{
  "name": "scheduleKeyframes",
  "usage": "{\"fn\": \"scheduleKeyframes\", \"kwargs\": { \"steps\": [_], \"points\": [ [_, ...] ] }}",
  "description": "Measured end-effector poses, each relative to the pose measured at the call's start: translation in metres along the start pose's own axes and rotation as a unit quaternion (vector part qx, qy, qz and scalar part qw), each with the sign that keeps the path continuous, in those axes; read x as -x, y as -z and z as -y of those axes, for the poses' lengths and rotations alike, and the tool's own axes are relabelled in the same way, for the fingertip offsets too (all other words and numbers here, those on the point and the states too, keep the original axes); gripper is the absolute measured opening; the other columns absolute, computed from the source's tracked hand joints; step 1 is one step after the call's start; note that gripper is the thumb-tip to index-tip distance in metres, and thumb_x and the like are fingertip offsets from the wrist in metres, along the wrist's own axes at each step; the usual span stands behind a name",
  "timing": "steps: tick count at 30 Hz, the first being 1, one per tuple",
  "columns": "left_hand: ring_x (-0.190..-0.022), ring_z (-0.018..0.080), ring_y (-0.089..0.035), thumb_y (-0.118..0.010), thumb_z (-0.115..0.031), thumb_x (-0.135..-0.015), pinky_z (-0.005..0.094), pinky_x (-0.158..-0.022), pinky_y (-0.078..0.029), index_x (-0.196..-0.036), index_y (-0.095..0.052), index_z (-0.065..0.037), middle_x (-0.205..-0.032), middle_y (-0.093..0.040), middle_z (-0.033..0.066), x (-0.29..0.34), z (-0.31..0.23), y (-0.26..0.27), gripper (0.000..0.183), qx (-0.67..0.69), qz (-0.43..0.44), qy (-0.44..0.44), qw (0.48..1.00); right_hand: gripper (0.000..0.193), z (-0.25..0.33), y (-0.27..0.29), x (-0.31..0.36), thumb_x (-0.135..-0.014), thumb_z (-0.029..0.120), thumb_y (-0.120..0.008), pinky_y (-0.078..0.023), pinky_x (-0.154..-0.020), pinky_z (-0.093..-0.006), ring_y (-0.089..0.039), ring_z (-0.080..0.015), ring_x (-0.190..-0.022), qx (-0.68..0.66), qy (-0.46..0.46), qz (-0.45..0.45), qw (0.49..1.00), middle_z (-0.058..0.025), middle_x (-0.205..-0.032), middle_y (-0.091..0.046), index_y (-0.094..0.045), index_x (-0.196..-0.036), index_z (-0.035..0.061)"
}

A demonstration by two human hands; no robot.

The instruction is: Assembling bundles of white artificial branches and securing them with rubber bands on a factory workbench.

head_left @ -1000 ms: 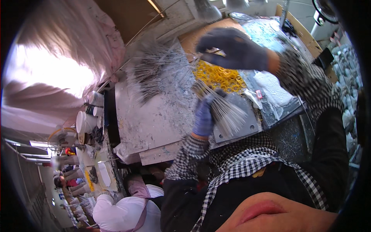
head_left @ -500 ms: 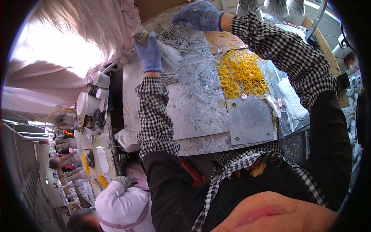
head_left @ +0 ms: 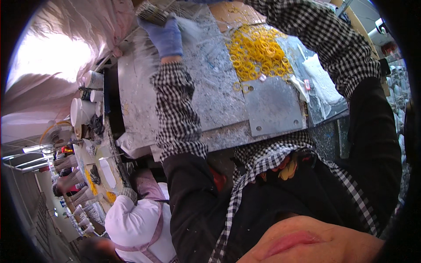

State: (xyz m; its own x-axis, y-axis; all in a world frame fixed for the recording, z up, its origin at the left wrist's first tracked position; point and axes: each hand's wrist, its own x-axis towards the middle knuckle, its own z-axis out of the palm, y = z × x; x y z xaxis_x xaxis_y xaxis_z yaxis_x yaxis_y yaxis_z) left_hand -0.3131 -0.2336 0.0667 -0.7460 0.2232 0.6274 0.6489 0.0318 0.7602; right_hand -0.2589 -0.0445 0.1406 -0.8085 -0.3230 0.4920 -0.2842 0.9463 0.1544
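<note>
Right hand (head_left: 205, 1) was cut off by the upper edge; only a sliver of blue glove showed, so its fingers and anything in them could not be read. Left hand (head_left: 164, 37): fingers were partly hidden by the bundle of strands (head_left: 151, 14); loose lengths nearby blurred into a pale smear, count not obtainable. Far side of the worktop (head_left: 210, 87) ran out of frame. Yellow rings (head_left: 258, 52) overlapped, the lower ones buried. Pink-and-white piece (head_left: 307, 84) was too small to identify. Co-worker (head_left: 136, 223): head blurred, body cut off by the lower edge.
</note>
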Motion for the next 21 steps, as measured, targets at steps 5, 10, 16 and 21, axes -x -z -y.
{"fn": "scheduleKeyframes", "kwargs": {
  "steps": [5,10,16,21],
  "points": [
    [-0.118,0.0290,-0.057,-0.070,-0.010,-0.081,0.0359,-0.098,-0.050,-0.137,-0.044,-0.002,-0.129,-0.056,0.0173,-0.009,0.010,-0.048,0.062,-0.132,-0.101,-0.206,0.964,0.051,-0.029,0.001,0.012,-0.088,0.036,-0.060,-0.042,-0.108,-0.0450,-0.069,-0.0278,-0.098,0.098,0.097,-0.068,0.988,-0.0149,-0.105,-0.070,-0.056,-0.130,0.0074],
    [-0.108,0.0197,-0.063,-0.074,-0.008,-0.077,0.0277,-0.095,-0.047,-0.135,-0.053,-0.003,-0.118,-0.066,0.0113,-0.004,-0.015,-0.088,0.062,0.051,-0.051,-0.021,0.997,0.027,0.045,0.076,0.039,-0.085,0.025,-0.066,-0.053,-0.080,-0.0422,-0.067,-0.0285,-0.094,0.047,-0.095,-0.112,0.988,-0.0157,-0.099,-0.069,-0.064,-0.104,0.0060],
    [-0.096,0.0367,-0.069,-0.073,-0.013,-0.079,0.0418,-0.082,-0.054,-0.144,-0.041,-0.006,-0.107,-0.069,0.0229,-0.030,-0.040,-0.137,0.073,0.010,0.093,0.019,0.995,0.027,0.150,0.004,0.145,-0.086,0.032,-0.069,-0.056,-0.071,-0.0432,-0.069,-0.0348,-0.076,-0.224,-0.228,0.105,0.942,-0.0160,-0.080,-0.070,-0.068,-0.101,0.0106],
    [-0.110,0.0379,-0.064,-0.074,-0.013,-0.077,0.0413,-0.093,-0.051,-0.144,-0.040,-0.003,-0.119,-0.063,0.0277,-0.008,-0.037,-0.120,0.076,0.033,0.157,-0.085,0.983,0.026,0.196,-0.074,0.176,-0.079,0.027,-0.068,-0.056,-0.073,-0.0440,-0.069,-0.0372,-0.082,-0.201,-0.196,0.291,0.914,-0.0165,-0.084,-0.070,-0.067,-0.095,0.0060]
  ]
}}
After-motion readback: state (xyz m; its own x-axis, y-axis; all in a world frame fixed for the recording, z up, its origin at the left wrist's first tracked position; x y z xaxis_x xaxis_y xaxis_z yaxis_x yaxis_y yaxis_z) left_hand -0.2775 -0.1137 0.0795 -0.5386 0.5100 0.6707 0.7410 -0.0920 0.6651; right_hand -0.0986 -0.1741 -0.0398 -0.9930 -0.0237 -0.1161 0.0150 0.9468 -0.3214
